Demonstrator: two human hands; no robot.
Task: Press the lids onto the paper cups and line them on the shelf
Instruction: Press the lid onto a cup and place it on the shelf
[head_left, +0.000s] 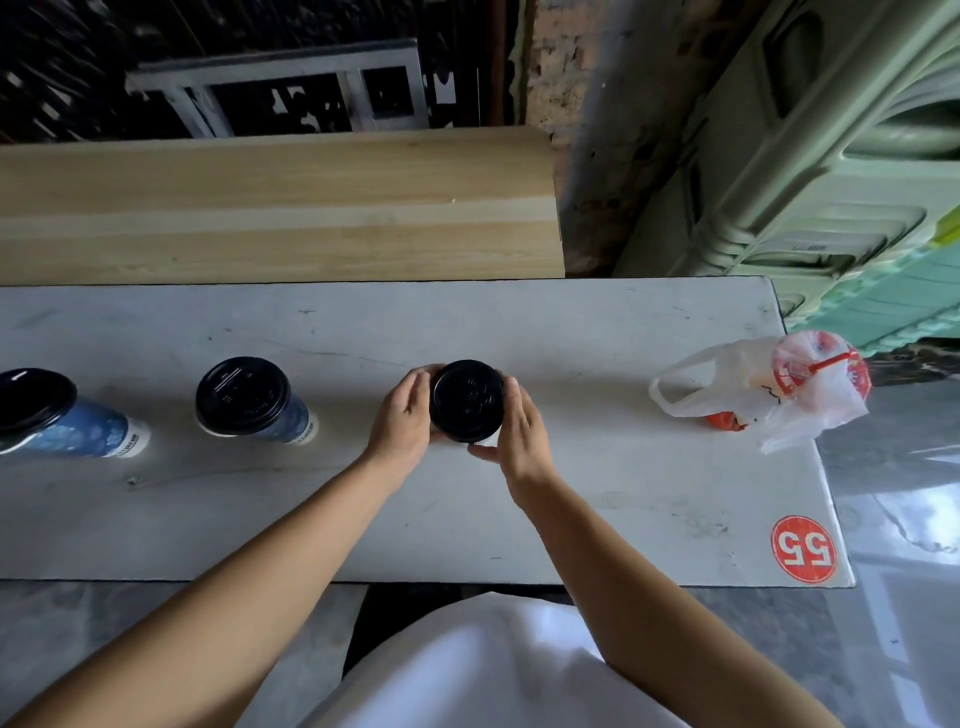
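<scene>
A paper cup with a black lid (466, 400) stands upright at the middle of the grey shelf board (597, 467). My left hand (402, 423) wraps its left side and my right hand (522, 434) wraps its right side, so the cup's wall is mostly hidden. To the left, two blue paper cups stand in a row, each under a black lid: one (249, 400) nearby and one (49, 415) at the frame's left edge.
A white plastic bag (753, 395) holding a red-printed drink cup with a red straw lies at the board's right end. A red round "55" sticker (803, 548) marks the front right corner. A wooden plank (280, 218) runs behind the board.
</scene>
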